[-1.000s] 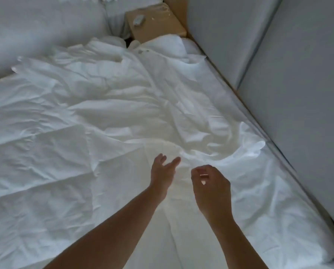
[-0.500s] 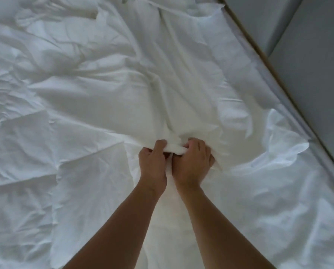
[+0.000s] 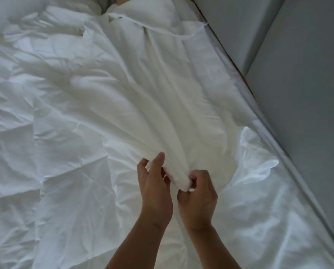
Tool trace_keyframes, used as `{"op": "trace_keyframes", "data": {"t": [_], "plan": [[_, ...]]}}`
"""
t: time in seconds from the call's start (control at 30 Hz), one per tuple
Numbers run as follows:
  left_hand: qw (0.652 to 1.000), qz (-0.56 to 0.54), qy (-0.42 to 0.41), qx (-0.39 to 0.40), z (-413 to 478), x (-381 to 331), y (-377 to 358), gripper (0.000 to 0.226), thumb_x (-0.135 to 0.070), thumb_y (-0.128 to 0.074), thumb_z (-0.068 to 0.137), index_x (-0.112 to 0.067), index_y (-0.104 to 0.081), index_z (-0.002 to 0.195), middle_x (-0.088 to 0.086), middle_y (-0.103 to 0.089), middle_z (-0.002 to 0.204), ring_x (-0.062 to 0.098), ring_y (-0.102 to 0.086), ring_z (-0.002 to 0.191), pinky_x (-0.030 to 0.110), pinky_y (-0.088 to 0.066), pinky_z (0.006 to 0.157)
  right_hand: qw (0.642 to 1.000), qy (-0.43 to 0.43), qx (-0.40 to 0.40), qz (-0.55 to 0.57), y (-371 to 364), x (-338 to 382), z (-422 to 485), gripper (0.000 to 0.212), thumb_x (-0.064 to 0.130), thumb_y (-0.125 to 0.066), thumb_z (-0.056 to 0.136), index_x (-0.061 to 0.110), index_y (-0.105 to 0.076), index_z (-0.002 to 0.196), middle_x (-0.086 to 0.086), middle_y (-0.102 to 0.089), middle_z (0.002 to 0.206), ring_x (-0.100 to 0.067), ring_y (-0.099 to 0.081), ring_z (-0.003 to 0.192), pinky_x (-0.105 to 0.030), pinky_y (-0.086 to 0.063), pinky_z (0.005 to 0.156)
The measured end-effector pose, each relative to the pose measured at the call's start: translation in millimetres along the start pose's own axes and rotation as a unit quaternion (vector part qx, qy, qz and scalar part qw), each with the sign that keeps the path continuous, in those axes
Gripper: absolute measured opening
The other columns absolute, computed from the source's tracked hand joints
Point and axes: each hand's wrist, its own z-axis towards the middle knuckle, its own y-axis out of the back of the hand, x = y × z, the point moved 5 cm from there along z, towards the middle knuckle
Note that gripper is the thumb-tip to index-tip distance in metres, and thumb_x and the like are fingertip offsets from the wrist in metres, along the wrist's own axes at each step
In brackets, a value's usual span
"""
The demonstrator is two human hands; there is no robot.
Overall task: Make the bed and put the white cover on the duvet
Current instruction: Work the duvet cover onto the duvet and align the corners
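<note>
Left hand [image 3: 154,193] and right hand [image 3: 196,199] both pinch a bunched fold of the cover [image 3: 142,105], which fans away across the bed [image 3: 278,220]; they seem to be hunting its opening, so the next move is probably to feel along the hem.

Only one cam here, wide-angle, worn on the head, looking forward and down across the bed [image 3: 290,200] from pretty close up. Wall [image 3: 307,94] runs down the right side of frame, bed fills the rest.
</note>
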Motion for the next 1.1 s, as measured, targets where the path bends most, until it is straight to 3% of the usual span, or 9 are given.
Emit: {"op": "trace_keyframes", "data": {"t": [0.1,0.27,0.37,0.5,0.67,0.8,0.9,1.0,1.1], "plan": [[0.996,0.044,0.016,0.075,-15,10,-2,0.024,-0.021,-0.072,0.09,-0.005,-0.058,0.1,0.005,-0.058,0.081,0.016,-0.062,0.076,0.025,-0.053,0.07,0.998,0.054,0.036,-0.009,6,-5,-9,0.043,-0.004,-0.08,0.072,0.019,-0.045,0.078,0.004,-0.048,0.066,-0.01,-0.042,0.055,-0.027,-0.041,0.043],[0.991,0.096,-0.028,0.091,-32,16,4,0.045,-0.037,-0.077,0.074,0.001,-0.053,0.076,0.01,-0.052,0.067,0.023,-0.057,0.071,0.03,-0.049,0.068,0.994,0.098,0.042,0.009,11,16,3,0.034,0.002,-0.076,0.079,0.016,-0.046,0.071,0.004,-0.049,0.065,-0.009,-0.041,0.053,-0.025,-0.039,0.043],[0.968,0.173,-0.157,0.092,-45,-4,13,0.025,-0.044,-0.061,0.074,-0.022,-0.058,0.063,0.003,-0.054,0.063,0.013,-0.059,0.067,0.028,-0.048,0.065,0.989,0.13,0.061,0.046,22,39,8,0.025,-0.002,-0.064,0.08,0.011,-0.048,0.065,0.003,-0.047,0.064,-0.008,-0.038,0.052,-0.021,-0.036,0.044],[0.92,0.266,-0.262,0.122,-59,-29,28,0.022,-0.043,-0.052,0.086,-0.057,-0.067,0.092,0.001,-0.064,0.105,0.027,-0.063,0.109,0.039,-0.049,0.09,0.972,0.21,0.084,0.064,40,67,0,0.024,0.012,-0.053,0.097,0.019,-0.041,0.076,0.001,-0.046,0.063,-0.012,-0.039,0.055,-0.018,-0.035,0.052],[0.93,0.262,-0.19,0.172,-66,-20,36,0.042,-0.053,-0.051,0.092,-0.019,-0.071,0.076,0.017,-0.065,0.068,0.027,-0.069,0.069,0.043,-0.058,0.069,0.956,0.267,0.113,0.053,42,71,-14,0.013,0.018,-0.066,0.089,0.015,-0.054,0.086,-0.001,-0.059,0.075,-0.019,-0.055,0.066,-0.035,-0.048,0.059],[0.955,0.226,-0.146,0.125,-63,-12,33,0.014,-0.034,-0.068,0.091,-0.026,-0.079,0.089,0.003,-0.078,0.086,0.008,-0.073,0.087,0.016,-0.053,0.075,0.945,0.231,0.216,-0.085,43,26,-3,0.073,0.037,-0.079,0.068,0.018,-0.049,0.132,-0.012,-0.054,0.139,-0.03,-0.052,0.128,-0.046,-0.044,0.104],[0.931,0.313,-0.156,0.103,-53,-3,39,0.043,-0.058,-0.07,0.071,-0.023,-0.074,0.094,-0.011,-0.077,0.089,0.0,-0.071,0.088,0.022,-0.054,0.08,0.93,0.127,0.205,-0.277,54,-39,34,0.107,0.031,-0.081,0.056,0.025,-0.035,0.152,-0.015,-0.023,0.164,-0.039,-0.023,0.15,-0.061,-0.032,0.109],[0.912,0.381,-0.136,0.076,-41,13,44,0.056,-0.06,-0.076,0.06,-0.024,-0.07,0.102,-0.014,-0.073,0.092,-0.005,-0.066,0.088,0.011,-0.049,0.079,0.894,0.034,0.2,-0.4,60,-83,76,0.074,0.018,-0.082,0.065,0.023,-0.059,0.135,-0.019,-0.032,0.158,-0.048,-0.023,0.147,-0.07,-0.023,0.109],[0.922,0.369,-0.108,0.043,-40,22,43,0.03,-0.032,-0.085,0.074,-0.012,-0.071,0.092,0.0,-0.074,0.086,0.008,-0.07,0.077,0.021,-0.054,0.068,0.885,0.047,0.251,-0.389,52,-86,86,0.02,0.017,-0.079,0.078,0.014,-0.069,0.096,-0.007,-0.068,0.1,-0.035,-0.063,0.107,-0.058,-0.038,0.103]]}}
